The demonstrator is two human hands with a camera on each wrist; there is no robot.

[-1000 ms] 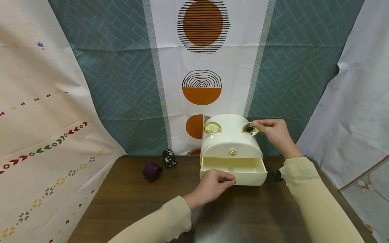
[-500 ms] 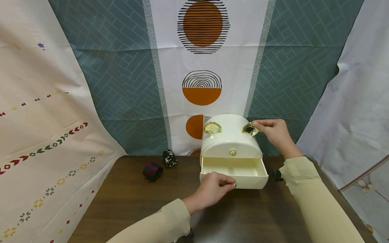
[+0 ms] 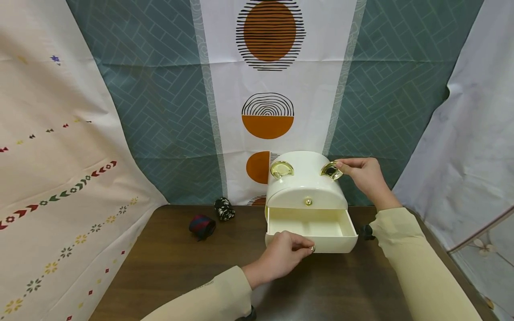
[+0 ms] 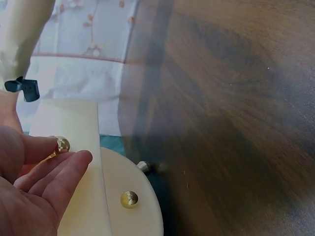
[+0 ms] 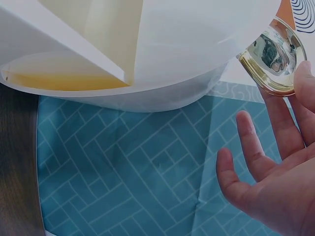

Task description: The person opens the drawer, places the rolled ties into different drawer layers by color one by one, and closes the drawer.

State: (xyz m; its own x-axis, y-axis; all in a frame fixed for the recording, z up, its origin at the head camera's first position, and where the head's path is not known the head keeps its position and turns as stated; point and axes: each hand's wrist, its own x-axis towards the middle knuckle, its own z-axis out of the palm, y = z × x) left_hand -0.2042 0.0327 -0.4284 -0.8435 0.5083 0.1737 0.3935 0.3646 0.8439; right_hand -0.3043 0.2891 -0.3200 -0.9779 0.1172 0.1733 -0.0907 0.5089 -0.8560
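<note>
Drawer (image 3: 335, 244) juts out at six o'clock from the white cabinet (image 3: 307, 185), which sits at the back of the table (image 3: 168, 272). At seven o'clock your left hand (image 3: 277, 257) pinches the drawer's small gold knob (image 4: 62, 144) between thumb and fingertips. At about two o'clock your right hand (image 3: 363, 174) holds the right gold ear (image 3: 330, 170) between thumb and fingers, two other fingers loosely spread and off it.

Pull too far and the drawer could tip or come free at its front; I can't tell whether its base rests on the table. Should your right hold slacken, the whole cabinet might slide toward six. Bracing hard on that ear could bend or loosen it, and a smooth round knob may slip from a light pinch.

For room, bare tabletop lies toward six, though your left sleeve (image 3: 217, 294) crosses from seven. Toward twelve you have little: the back curtain (image 3: 168, 111) hangs close behind. The right table edge runs near your right forearm at four. Toward nine, two rolled bundles, red-and-blue (image 3: 202, 227) and black-and-white (image 3: 224, 209), sit well apart from the drawer.
</note>
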